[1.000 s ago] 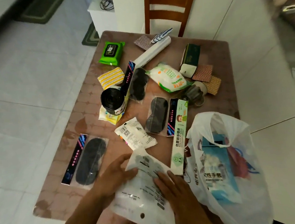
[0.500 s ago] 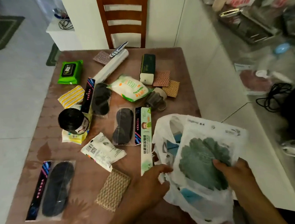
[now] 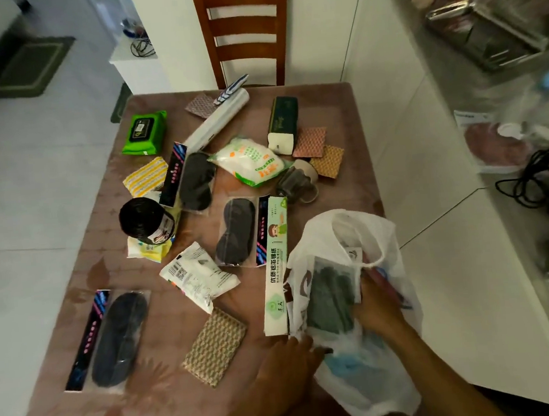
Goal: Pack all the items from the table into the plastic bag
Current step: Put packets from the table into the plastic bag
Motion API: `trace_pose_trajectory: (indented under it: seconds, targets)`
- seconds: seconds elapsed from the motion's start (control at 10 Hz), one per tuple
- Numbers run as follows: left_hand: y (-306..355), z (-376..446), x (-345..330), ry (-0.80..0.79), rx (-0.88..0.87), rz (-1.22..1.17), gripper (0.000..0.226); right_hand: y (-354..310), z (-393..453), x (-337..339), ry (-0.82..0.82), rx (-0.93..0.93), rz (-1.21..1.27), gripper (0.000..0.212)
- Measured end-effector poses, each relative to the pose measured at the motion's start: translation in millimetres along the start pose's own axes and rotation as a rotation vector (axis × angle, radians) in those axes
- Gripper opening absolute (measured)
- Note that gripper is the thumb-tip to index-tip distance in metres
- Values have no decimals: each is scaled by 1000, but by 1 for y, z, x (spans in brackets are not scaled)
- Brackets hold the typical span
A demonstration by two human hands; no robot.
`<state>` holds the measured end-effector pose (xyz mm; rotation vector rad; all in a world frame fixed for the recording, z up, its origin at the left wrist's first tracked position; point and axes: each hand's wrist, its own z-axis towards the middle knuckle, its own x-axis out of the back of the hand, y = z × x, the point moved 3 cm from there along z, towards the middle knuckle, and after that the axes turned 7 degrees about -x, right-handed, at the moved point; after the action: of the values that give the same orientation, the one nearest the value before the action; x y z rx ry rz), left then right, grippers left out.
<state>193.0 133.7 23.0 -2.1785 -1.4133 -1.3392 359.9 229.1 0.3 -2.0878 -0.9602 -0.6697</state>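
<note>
White plastic bag (image 3: 357,316) sat at about 4 o'clock on the surface (image 3: 324,105). Our right hand (image 3: 378,308) was inside it, grip closed on the clear packet (image 3: 334,293). Our left hand (image 3: 288,361) pinched the bag's near edge. Closest to it at 12 o'clock lay the foil box (image 3: 276,263), long axis running 12-to-6, printed "优质铝箔锡纸". We couldn't read the other labels tbh.

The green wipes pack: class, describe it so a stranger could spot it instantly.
Start at the wooden chair behind the table. Move to the table's far left corner, where the wipes pack lies alone. It is the only bright green soft pack, with a dark label on top.
</note>
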Motion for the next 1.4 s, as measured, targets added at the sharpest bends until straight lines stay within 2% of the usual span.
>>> trace_pose_trajectory:
  seconds: [0.1, 0.2, 0.3, 0.4, 0.5, 0.6, 0.7, 0.8, 0.9, 1.0, 1.1, 1.2, 1.3, 1.4]
  targets:
    - [-8, -8, -11, 166, -16, 6, 32, 4, -4, -2, 161, -66, 57, 54]
    - [-22, -20, -3, 505, 114, -434, 28, -19, -25, 7, 518, 243, -51, 32]
    - [-48, -37, -5, 692, 373, -769, 22, -60, -50, 1, 444, 546, -94, 16]
    - [-100, -59, -12, 795, 603, -931, 20, -122, -64, -19, 215, 611, -87, 6]
    - [-141, -67, -10, 797, 659, -906, 28, -161, -58, -31, 242, 659, -73, 5]
    - [-206, -56, 21, 770, 526, -753, 44, -216, -33, -38, 277, 659, -97, 13]
    - [-237, -48, 36, 725, 461, -615, 45, -239, -8, -45, 253, 655, -142, 24]
    - [-269, -35, 5, 384, 549, -435, 68, -269, 43, -54, 217, 622, -257, 41]
    - [-282, -31, -18, 299, 542, -491, 73, -288, 81, -49, 226, 616, -315, 47]
    - [-286, -23, -29, 293, 498, -416, 73, -301, 136, -41, 250, 540, -578, 53]
    - [-282, -21, -33, 349, 525, -416, 72, -300, 158, -47, 186, 432, -851, 50]
    - [-284, -20, -43, 403, 526, -317, 67, -303, 168, -59, 234, 421, -870, 33]
    - [-288, -22, -48, 412, 551, -235, 73, -314, 158, -58, 320, 511, -698, 26]
    - [-294, -24, -45, 445, 535, -385, 84, -334, 113, -35, 413, 871, -390, 14]
